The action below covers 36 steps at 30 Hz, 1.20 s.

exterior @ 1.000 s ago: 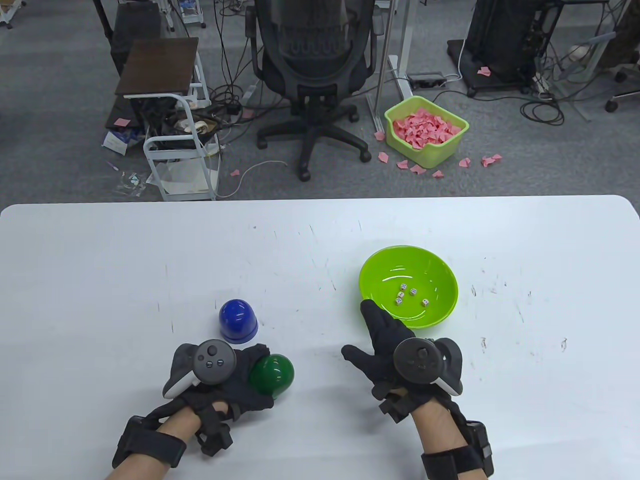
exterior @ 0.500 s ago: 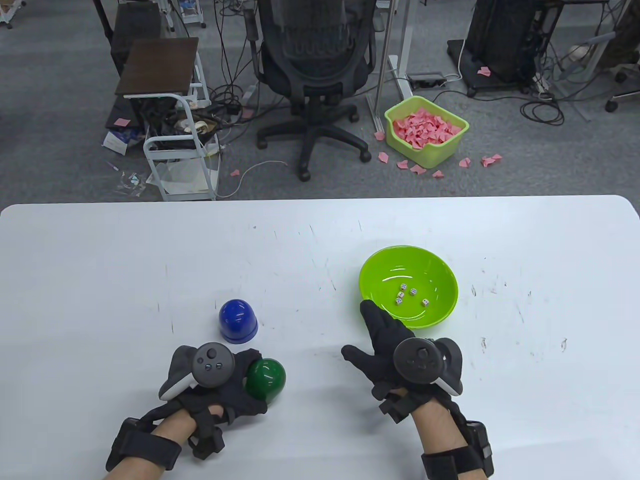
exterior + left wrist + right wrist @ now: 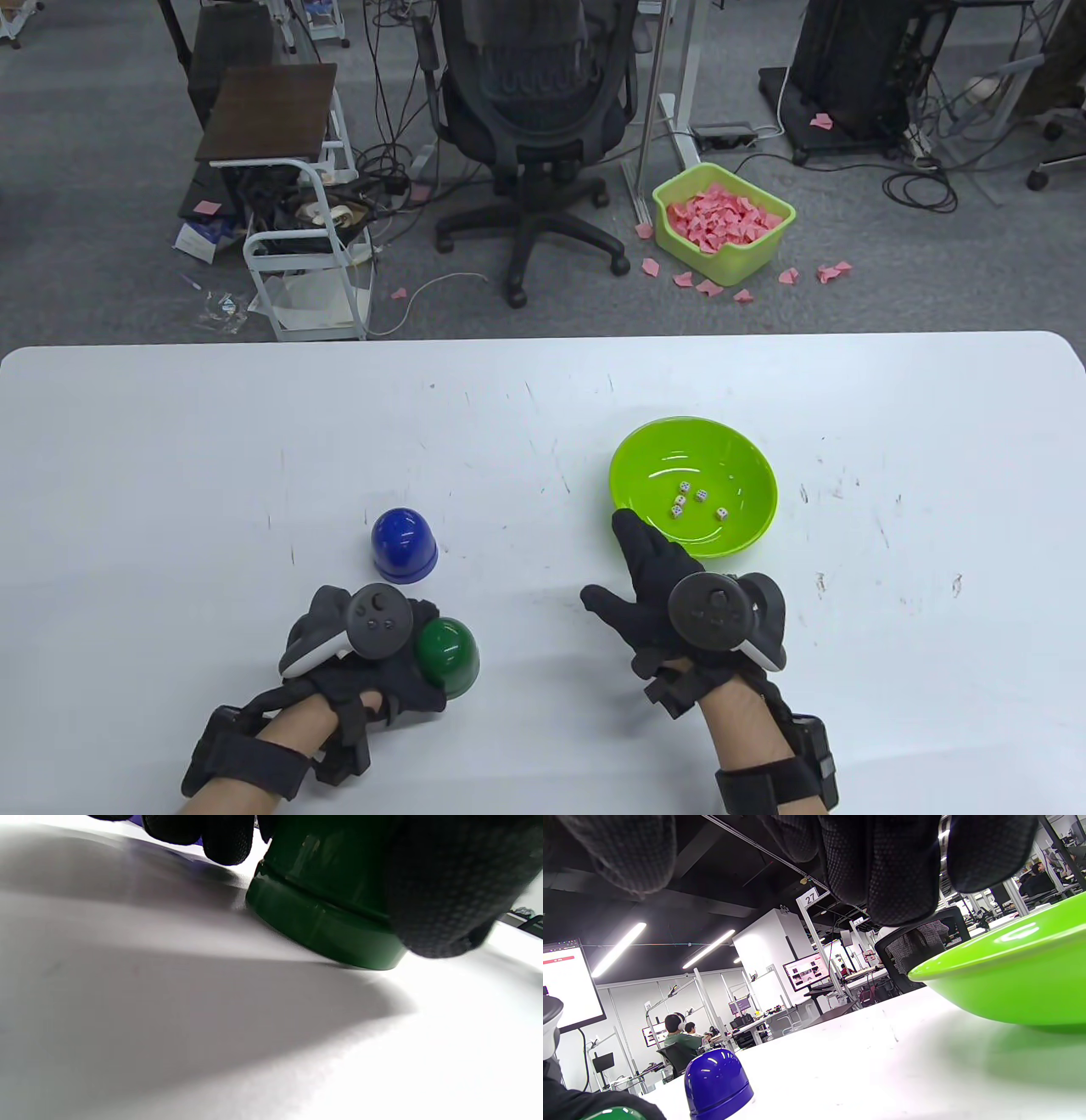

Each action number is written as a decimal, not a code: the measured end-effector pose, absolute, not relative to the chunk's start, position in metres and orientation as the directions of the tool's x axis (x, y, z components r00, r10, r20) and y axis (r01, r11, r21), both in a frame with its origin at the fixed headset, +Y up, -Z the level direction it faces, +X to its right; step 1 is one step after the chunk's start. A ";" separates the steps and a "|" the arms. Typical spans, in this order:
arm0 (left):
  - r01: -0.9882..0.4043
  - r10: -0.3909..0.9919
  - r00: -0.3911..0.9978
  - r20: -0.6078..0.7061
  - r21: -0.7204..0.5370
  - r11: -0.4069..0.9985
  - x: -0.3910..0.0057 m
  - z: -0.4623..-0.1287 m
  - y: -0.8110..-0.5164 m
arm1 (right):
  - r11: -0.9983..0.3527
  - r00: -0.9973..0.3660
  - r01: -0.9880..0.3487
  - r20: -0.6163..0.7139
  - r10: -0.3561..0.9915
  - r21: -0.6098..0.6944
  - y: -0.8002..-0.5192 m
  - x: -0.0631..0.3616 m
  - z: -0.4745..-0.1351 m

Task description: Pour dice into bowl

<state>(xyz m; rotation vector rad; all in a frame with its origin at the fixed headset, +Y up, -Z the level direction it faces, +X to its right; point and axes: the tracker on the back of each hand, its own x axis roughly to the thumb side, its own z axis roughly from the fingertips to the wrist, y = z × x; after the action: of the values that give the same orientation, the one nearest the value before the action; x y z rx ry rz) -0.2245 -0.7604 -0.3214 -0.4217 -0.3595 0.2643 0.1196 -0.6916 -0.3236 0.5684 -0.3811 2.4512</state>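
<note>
My left hand [image 3: 399, 671] grips a dark green cup [image 3: 448, 655] near the table's front, dome up. In the left wrist view the green cup [image 3: 322, 899] stands mouth down, its rim at the table, with my fingers [image 3: 445, 891] wrapped around it. A blue cup [image 3: 404, 545] stands mouth down just behind it. The lime green bowl [image 3: 730, 458] holds several white dice [image 3: 702, 495]. My right hand [image 3: 636, 569] rests open on the table, its fingertips at the bowl's near left rim, holding nothing.
The white table [image 3: 254, 441] is scuffed with small dark marks. In the right wrist view the bowl [image 3: 1009, 984] is close on the right and the blue cup [image 3: 717, 1082] stands at lower left. An office chair [image 3: 530, 127] stands beyond the far edge.
My left hand has drawn the green cup a little left and toward me, turning it from tilted to more upright, dome up. The right hand, bowl and blue cup have not moved.
</note>
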 end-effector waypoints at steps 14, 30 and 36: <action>-0.288 0.392 0.905 0.167 -0.439 0.851 -0.257 -0.346 -0.706 | -0.791 -0.733 -0.601 0.474 0.488 -0.115 -0.692 0.120 -0.324; -0.324 0.341 0.938 0.066 -0.188 0.927 -0.248 -0.401 -0.707 | -0.795 -0.739 -0.596 0.464 0.488 -0.112 -0.691 0.121 -0.325; -0.273 0.286 0.958 0.019 -0.237 0.932 -0.235 -0.417 -0.732 | -0.800 -0.740 -0.591 0.464 0.487 -0.104 -0.691 0.120 -0.325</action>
<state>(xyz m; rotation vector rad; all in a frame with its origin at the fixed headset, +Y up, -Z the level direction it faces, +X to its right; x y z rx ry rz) -0.2353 -0.7318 -0.4174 -0.2351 -0.0538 0.2863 0.1201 -0.6912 -0.3247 0.5653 -0.3279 2.4651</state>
